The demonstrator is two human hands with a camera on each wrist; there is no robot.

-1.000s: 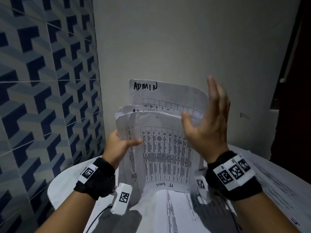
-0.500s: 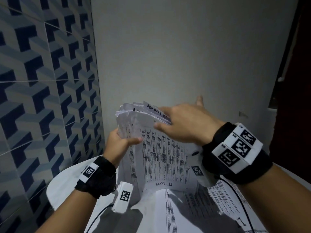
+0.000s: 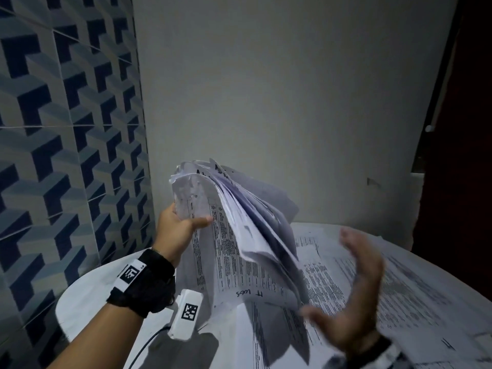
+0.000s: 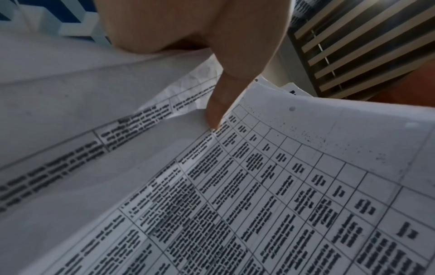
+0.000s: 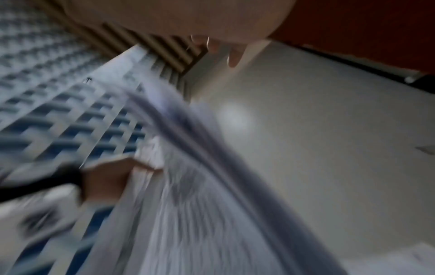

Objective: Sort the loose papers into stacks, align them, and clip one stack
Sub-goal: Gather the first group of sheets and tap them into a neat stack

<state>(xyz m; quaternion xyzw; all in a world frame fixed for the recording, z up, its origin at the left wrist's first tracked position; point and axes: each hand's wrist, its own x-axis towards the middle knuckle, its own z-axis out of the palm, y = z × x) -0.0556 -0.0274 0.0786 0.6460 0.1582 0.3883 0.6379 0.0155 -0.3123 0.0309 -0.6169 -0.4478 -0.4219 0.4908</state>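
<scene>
A thick bundle of printed papers (image 3: 234, 235) stands nearly upright above the table, its sheets fanned and drooping to the right. My left hand (image 3: 181, 225) grips its upper left edge, thumb laid across the front sheet of tables. In the left wrist view that thumb (image 4: 219, 109) presses on the bundle of papers (image 4: 282, 186). My right hand (image 3: 351, 296) hovers to the bundle's lower right, blurred, palm facing left, fingers straight, holding nothing. The right wrist view is smeared; the bundle of papers (image 5: 193, 195) and my left hand (image 5: 105, 180) show in it.
More printed sheets (image 3: 399, 288) lie spread over the round white table (image 3: 85, 296). A patterned blue tiled wall (image 3: 66, 155) is close on the left, a plain wall behind, and a dark door (image 3: 458, 129) at the right.
My right hand left the bundle's top edge and swung down to the lower right, empty. The bundle has tilted, its sheets fanning right. The left hand's grip is unchanged.
</scene>
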